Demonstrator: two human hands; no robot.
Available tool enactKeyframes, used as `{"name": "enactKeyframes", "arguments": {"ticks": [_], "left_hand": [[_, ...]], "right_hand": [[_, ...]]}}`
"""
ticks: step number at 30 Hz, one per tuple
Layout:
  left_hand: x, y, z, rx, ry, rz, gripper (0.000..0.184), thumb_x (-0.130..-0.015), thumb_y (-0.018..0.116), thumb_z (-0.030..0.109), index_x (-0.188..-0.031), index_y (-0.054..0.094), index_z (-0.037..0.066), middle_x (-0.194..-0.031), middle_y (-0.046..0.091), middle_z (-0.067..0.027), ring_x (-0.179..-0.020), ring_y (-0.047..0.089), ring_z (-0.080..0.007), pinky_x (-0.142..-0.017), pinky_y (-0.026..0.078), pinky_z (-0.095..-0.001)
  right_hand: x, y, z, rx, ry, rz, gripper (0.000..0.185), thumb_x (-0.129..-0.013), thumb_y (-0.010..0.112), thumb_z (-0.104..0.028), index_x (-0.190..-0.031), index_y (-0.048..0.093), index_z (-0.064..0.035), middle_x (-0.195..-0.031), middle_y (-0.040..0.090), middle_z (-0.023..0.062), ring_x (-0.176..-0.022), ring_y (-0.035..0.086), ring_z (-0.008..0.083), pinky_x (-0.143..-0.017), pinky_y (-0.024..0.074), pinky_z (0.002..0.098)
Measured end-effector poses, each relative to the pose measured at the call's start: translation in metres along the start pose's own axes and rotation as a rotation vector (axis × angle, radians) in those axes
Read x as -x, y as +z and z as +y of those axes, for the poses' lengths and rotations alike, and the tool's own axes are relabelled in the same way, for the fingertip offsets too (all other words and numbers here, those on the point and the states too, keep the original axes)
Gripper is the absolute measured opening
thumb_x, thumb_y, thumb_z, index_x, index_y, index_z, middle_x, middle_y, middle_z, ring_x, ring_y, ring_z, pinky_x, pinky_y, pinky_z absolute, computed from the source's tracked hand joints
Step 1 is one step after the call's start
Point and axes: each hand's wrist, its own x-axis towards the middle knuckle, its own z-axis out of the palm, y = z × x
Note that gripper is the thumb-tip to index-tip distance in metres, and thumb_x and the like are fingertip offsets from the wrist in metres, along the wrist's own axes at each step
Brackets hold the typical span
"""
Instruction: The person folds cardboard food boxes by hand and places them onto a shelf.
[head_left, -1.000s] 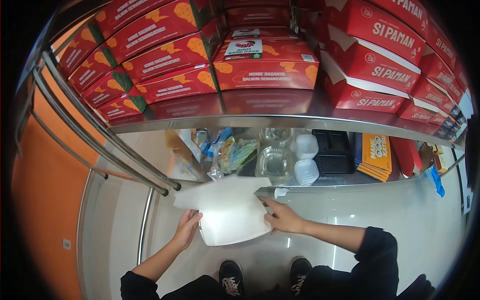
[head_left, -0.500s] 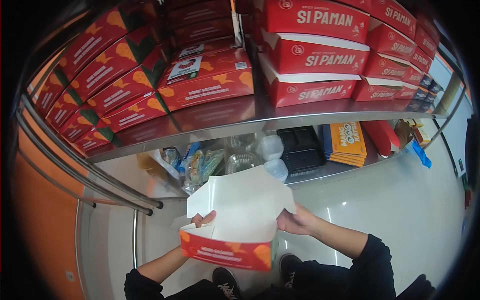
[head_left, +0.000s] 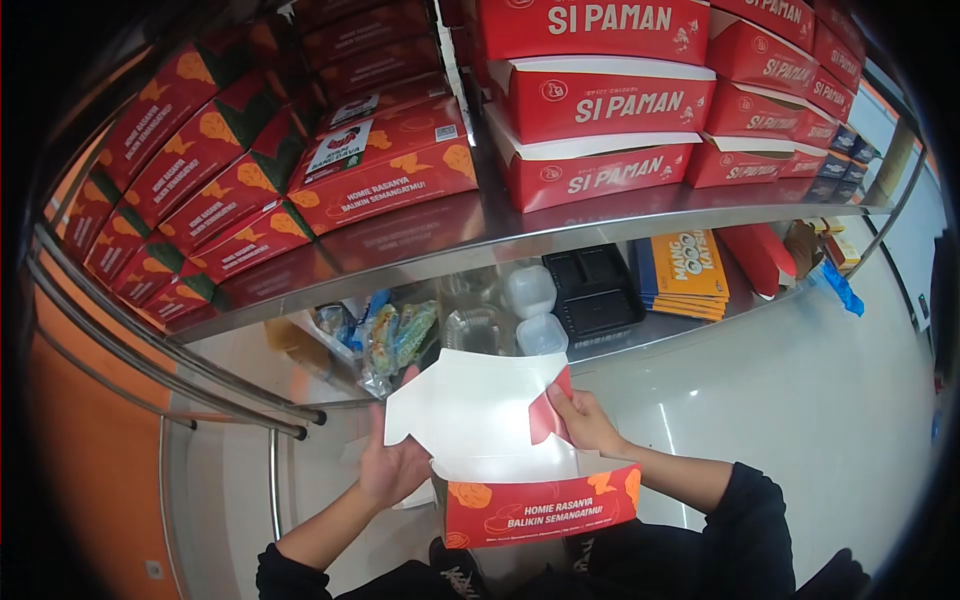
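One box (head_left: 545, 512) is showing at 6 o'clock; R hand (head_left: 590, 424) is pinching its side flap (head_left: 546, 420), L hand (head_left: 394, 466) is showing splayed, released fingers at 7 o'clock, contact unclear. Gripping flat & light, w/o twisting, is likely preventing kinks.

From the carton (head_left: 543, 510), the widest way for a hand ran at 2 to 3 o'clock, over the pale floor (head_left: 740, 430) past the right hand (head_left: 588, 420). At 12 o'clock the upper shelf (head_left: 560, 240) cut across, with red boxes (head_left: 600, 100) stacked near its lip. A gap opened beneath it, but black trays (head_left: 595, 290) and white tubs (head_left: 530, 292) stood inside. Metal rails (head_left: 285, 425) barred 10 o'clock, the left hand (head_left: 390, 465) between them and the carton. The person's legs blocked 6 o'clock.
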Motion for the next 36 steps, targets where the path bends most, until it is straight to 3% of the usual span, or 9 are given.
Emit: {"name": "enactKeyframes", "arguments": {"ticks": [2,7,10,13,16,22,27,34,36], "left_hand": [[-0.004,-0.001,0.003,-0.755,-0.127,0.347,0.084,-0.091,0.052,0.050,-0.149,-0.006,0.031,-0.156,0.009,-0.0007,-0.142,0.013,-0.0224,-0.113,0.020,-0.0428],[-0.009,-0.032,-0.009,-1.374,0.048,0.293,0.047,-0.096,0.052,0.016,-0.136,0.032,0.003,-0.119,0.058,-0.0074,-0.104,0.058,-0.0162,-0.092,0.046,-0.0315],[-0.009,-0.054,-0.010,-1.460,0.094,0.490,0.039,-0.095,0.053,0.012,-0.131,0.042,0.003,-0.118,0.058,-0.0072,-0.105,0.056,-0.0134,-0.090,0.046,-0.0301],[-0.011,-0.052,-0.015,-1.321,0.268,0.427,0.034,-0.094,0.054,0.007,-0.127,0.047,0.002,-0.118,0.058,-0.0062,-0.101,0.056,-0.0113,-0.087,0.046,-0.0273],[-0.007,-0.037,0.000,-1.156,0.114,0.285,0.033,-0.093,0.054,0.006,-0.125,0.048,0.002,-0.119,0.057,-0.0071,-0.101,0.057,-0.0094,-0.086,0.047,-0.0247],[0.002,-0.046,0.009,-1.081,0.090,0.205,0.033,-0.087,0.061,-0.001,-0.119,0.051,0.002,-0.106,0.062,-0.0076,-0.096,0.059,-0.0086,-0.081,0.049,-0.0211],[0.008,-0.071,0.012,-1.077,0.123,0.189,0.031,-0.084,0.064,-0.004,-0.112,0.053,0.002,-0.099,0.063,-0.0075,-0.086,0.062,-0.0098,-0.076,0.051,-0.0216],[0.003,-0.051,0.015,-1.000,0.147,0.167,0.020,-0.086,0.065,0.001,-0.090,0.047,0.008,-0.091,0.061,-0.0023,-0.081,0.063,-0.0110,-0.068,0.054,-0.0243],[0.001,-0.063,0.019,-0.898,0.148,0.189,0.018,-0.089,0.062,0.007,-0.089,0.044,0.009,-0.089,0.060,-0.0015,-0.082,0.063,-0.0113,-0.068,0.054,-0.0255]], "right_hand": [[0.007,0.001,-0.009,0.068,-0.042,-0.034,0.042,-0.100,0.044,-0.035,-0.098,0.061,0.0030,-0.081,0.064,0.0019,-0.071,0.055,0.0052,-0.068,0.0461,0.0216],[0.017,0.007,-0.011,0.170,-0.226,-0.124,0.033,-0.101,0.043,-0.026,-0.116,0.053,0.0017,-0.092,0.064,0.0056,-0.077,0.055,0.0065,-0.070,0.0465,0.0232],[0.020,0.009,-0.014,0.269,-0.253,-0.252,0.036,-0.098,0.048,-0.017,-0.131,0.040,-0.0034,-0.106,0.061,0.0075,-0.090,0.056,0.0080,-0.078,0.0471,0.0243],[0.012,0.002,-0.013,-0.012,-0.253,-0.309,0.048,-0.094,0.054,-0.011,-0.137,0.034,-0.0089,-0.117,0.055,0.0071,-0.102,0.054,0.0091,-0.088,0.0459,0.0260],[0.012,-0.010,-0.029,0.002,-0.109,-0.452,0.050,-0.093,0.056,-0.009,-0.137,0.035,-0.0082,-0.130,0.047,0.0064,-0.117,0.047,0.0122,-0.097,0.0403,0.0295],[0.008,-0.016,-0.037,0.004,0.081,-0.449,0.038,-0.092,0.059,-0.008,-0.128,0.049,-0.0060,-0.106,0.062,0.0035,-0.098,0.059,0.0101,-0.087,0.0465,0.0247],[0.011,-0.006,-0.027,-0.073,-0.115,-0.290,0.018,-0.092,0.061,-0.016,-0.103,0.068,-0.0032,-0.085,0.066,-0.0006,-0.077,0.057,0.0019,-0.069,0.0451,0.0176],[0.005,-0.018,-0.030,0.000,-0.135,-0.307,0.015,-0.090,0.063,-0.013,-0.099,0.067,-0.0006,-0.088,0.067,0.0004,-0.074,0.056,0.0012,-0.068,0.0451,0.0170],[0.004,-0.019,-0.031,-0.026,-0.184,-0.296,0.010,-0.089,0.063,-0.005,-0.098,0.062,0.0005,-0.095,0.069,0.0091,-0.077,0.060,0.0039,-0.069,0.0465,0.0173]]}}
